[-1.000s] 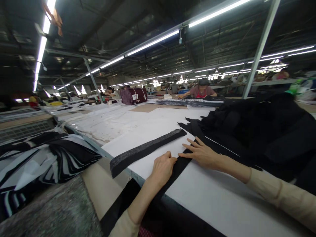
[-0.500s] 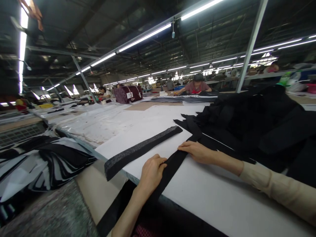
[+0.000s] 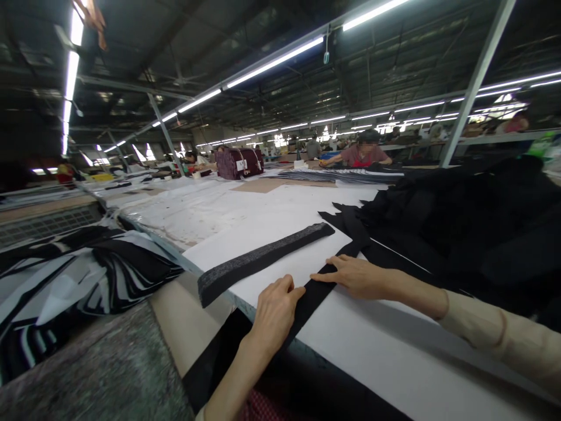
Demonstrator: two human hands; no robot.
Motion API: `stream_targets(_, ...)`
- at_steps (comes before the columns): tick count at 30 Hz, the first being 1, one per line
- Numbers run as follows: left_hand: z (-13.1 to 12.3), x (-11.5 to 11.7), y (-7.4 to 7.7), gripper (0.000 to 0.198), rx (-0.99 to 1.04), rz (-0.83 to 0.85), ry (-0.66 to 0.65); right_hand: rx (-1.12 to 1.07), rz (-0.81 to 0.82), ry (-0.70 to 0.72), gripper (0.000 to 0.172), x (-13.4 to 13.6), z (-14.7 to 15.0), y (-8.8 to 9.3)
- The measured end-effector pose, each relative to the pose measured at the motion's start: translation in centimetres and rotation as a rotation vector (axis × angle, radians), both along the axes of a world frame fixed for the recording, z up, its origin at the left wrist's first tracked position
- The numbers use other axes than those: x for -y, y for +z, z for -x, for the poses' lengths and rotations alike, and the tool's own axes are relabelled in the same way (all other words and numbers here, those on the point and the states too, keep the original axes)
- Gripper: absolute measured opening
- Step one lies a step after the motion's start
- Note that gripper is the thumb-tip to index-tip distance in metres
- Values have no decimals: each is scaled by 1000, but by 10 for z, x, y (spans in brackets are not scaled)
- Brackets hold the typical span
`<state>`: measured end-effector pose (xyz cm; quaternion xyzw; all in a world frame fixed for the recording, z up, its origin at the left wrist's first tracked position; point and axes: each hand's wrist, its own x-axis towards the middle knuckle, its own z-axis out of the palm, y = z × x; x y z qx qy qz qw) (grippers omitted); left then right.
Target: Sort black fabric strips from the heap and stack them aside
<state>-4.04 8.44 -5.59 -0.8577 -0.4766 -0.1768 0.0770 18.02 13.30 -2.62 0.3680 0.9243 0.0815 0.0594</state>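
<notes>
My left hand (image 3: 276, 313) rests on the near part of a long black fabric strip (image 3: 318, 298), its fingertips at the strip's left edge. My right hand (image 3: 357, 276) lies across the same strip further along, fingers flat and together, and a beige sleeve covers that forearm. The strip runs over the white cutting table (image 3: 385, 333) and past its near edge. Just left of my hands lies a separate speckled charcoal fabric band (image 3: 263, 260), touching neither hand. A heap of black fabric (image 3: 464, 234) sits beyond my right arm.
A bundle of black-and-white patterned fabric (image 3: 87, 275) lies left of the table. Further along the table are a striped fabric stack (image 3: 337, 175) and maroon bundles (image 3: 239, 164). A co-worker (image 3: 362, 155) bends over the far end. Steel posts rise to a lit ceiling.
My right hand has slid down along the black strip toward my left hand, its fingers closing from spread to together. My left hand stays at the strip's edge, and the view shifts slightly.
</notes>
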Motion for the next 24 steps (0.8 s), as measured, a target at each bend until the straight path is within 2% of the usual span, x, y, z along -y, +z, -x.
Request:
stream_targets(3,-1,0,0,27,-7,1,5,-93,-33,70,68,2,5,-4)
stream_targets(5,-2,-1,1,27,-10,-2,5,-122,47,101,67,5,10,-3)
stream_targets(9,-1,0,0,28,24,8,-14,-72,180,68,75,15,20,4)
stream_targets(13,15,12,-1,25,284,129,-19,-126,217,79,79,15,15,3)
stream_targets(15,24,19,-1,23,418,182,17,-183,238,88,79,6,5,-2)
stream_targets(17,29,24,-1,21,463,203,63,-222,256,68,78,-5,-8,-7)
stream_targets(20,24,22,1,21,416,198,79,-246,230,9,78,-18,-23,-11)
stream_targets(24,12,13,-1,25,347,161,70,-242,68,44,76,-19,-23,-10)
